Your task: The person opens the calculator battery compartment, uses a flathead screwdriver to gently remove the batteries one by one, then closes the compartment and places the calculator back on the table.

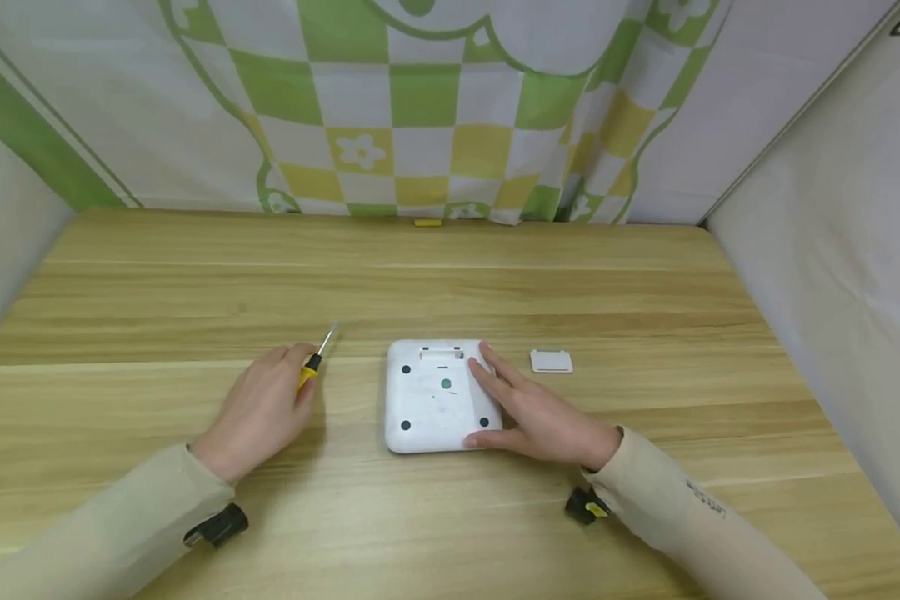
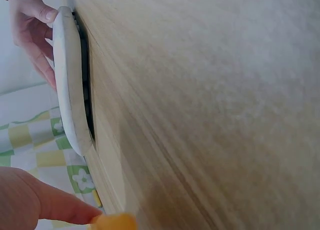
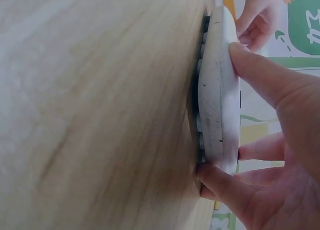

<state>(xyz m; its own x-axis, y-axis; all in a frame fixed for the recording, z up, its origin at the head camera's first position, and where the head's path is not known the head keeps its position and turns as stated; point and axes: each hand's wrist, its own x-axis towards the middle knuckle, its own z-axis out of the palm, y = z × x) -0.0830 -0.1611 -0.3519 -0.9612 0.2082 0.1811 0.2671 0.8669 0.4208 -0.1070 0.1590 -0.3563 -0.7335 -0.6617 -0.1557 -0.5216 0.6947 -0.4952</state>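
A white desk calculator (image 1: 438, 408) lies face down on the table, its keys showing along the underside in the right wrist view. The battery compartment (image 1: 441, 354) near its far edge is uncovered; its contents are too small to make out. My right hand (image 1: 543, 417) grips the calculator's right side, thumb near the front edge and fingers at the side. To the left, my left hand (image 1: 266, 408) holds a screwdriver (image 1: 311, 367) with a yellow and black handle, its metal shaft pointing away, apart from the calculator. A small white battery cover (image 1: 551, 361) lies right of the calculator.
The wooden table (image 1: 195, 292) reaches back to a green, yellow and white checked curtain (image 1: 420, 108). A small yellow object (image 1: 427, 222) lies at the table's far edge. White sheets hang on both sides. Black wrist cameras (image 1: 221, 525) sit at both cuffs.
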